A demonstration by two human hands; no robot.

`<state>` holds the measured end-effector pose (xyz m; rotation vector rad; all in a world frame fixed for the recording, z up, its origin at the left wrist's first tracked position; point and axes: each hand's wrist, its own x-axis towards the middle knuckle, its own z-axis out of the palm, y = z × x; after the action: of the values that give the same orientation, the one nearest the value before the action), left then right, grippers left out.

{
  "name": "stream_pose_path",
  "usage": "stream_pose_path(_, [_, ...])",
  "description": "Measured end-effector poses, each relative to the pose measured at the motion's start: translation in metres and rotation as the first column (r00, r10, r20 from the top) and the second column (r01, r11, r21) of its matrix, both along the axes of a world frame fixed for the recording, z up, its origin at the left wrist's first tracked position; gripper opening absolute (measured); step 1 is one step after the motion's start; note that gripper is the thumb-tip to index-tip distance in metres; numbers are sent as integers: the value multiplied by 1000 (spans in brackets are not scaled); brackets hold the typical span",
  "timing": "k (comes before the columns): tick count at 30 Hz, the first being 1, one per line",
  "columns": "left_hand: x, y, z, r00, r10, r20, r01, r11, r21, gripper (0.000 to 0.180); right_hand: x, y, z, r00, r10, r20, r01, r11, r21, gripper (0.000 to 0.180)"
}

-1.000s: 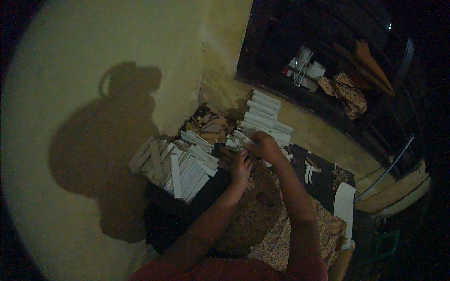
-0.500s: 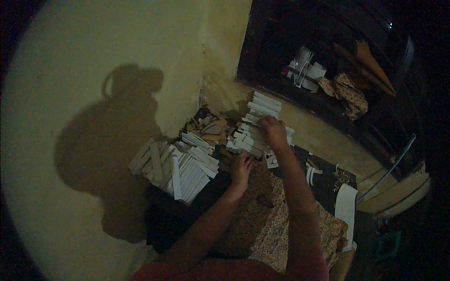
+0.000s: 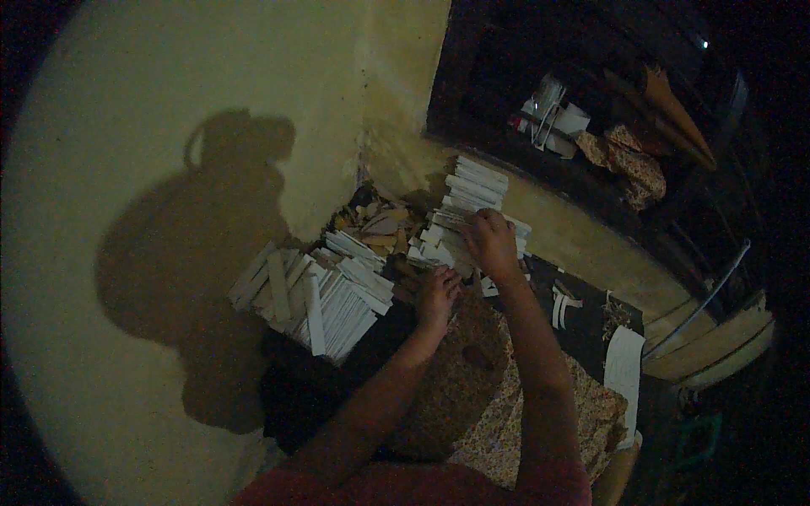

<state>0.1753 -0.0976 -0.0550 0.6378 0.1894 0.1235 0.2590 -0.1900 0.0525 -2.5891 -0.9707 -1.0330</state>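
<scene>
A tall stack of white flat strips [image 3: 475,183] lies on the dark table against the wall. My right hand [image 3: 492,242] is over the stack's near right part, fingers bent down and closed onto it; what they pinch is hidden. At the stack's near left edge is my left hand [image 3: 439,297], its fingers loosely curved and a little apart, with nothing visible in them. Further left sits a second, wider heap of white strips [image 3: 342,308], some lying loose across the top. Patterned brown cloth [image 3: 498,422] spreads below my forearms.
Brown and tan scraps [image 3: 384,223] are heaped in the corner between the stacks. To the right on the table lie curved white pieces [image 3: 561,308] and a long white sheet [image 3: 623,371]. A dark wall recess [image 3: 506,59] holds papers and cloth. My shadow falls on the left wall.
My left hand has turned slightly and its fingers have shifted a little right. The right hand stays over the stack, moved only slightly. The view has tilted a little.
</scene>
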Motion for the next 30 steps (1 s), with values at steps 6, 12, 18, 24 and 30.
stream_pose_path(6, [-29, 17, 42, 870, 429, 241, -491, 792, 363, 22, -45, 3, -23, 917, 189, -352, -146, 978, 147, 25])
stream_pose_path(12, [-26, 62, 61, 739, 669, 76, -659, 695, 289, 20, -72, 17, -51, 739, 143, -658, -205, 979, -17, 40])
stream_pose_path(18, [-23, 71, 61, 727, 685, -57, -660, 719, 220, 21, -74, 17, -43, 757, 192, -625, -266, 964, -27, 58])
stream_pose_path(24, [-23, 74, 52, 777, 629, -34, -616, 770, 164, 24, -70, 30, -45, 789, 133, -600, -268, 953, -141, 70])
stream_pose_path(30, [-19, 74, 56, 815, 575, -64, -578, 815, -41, 22, -67, 46, -32, 587, 203, -784, -252, 966, 62, 68])
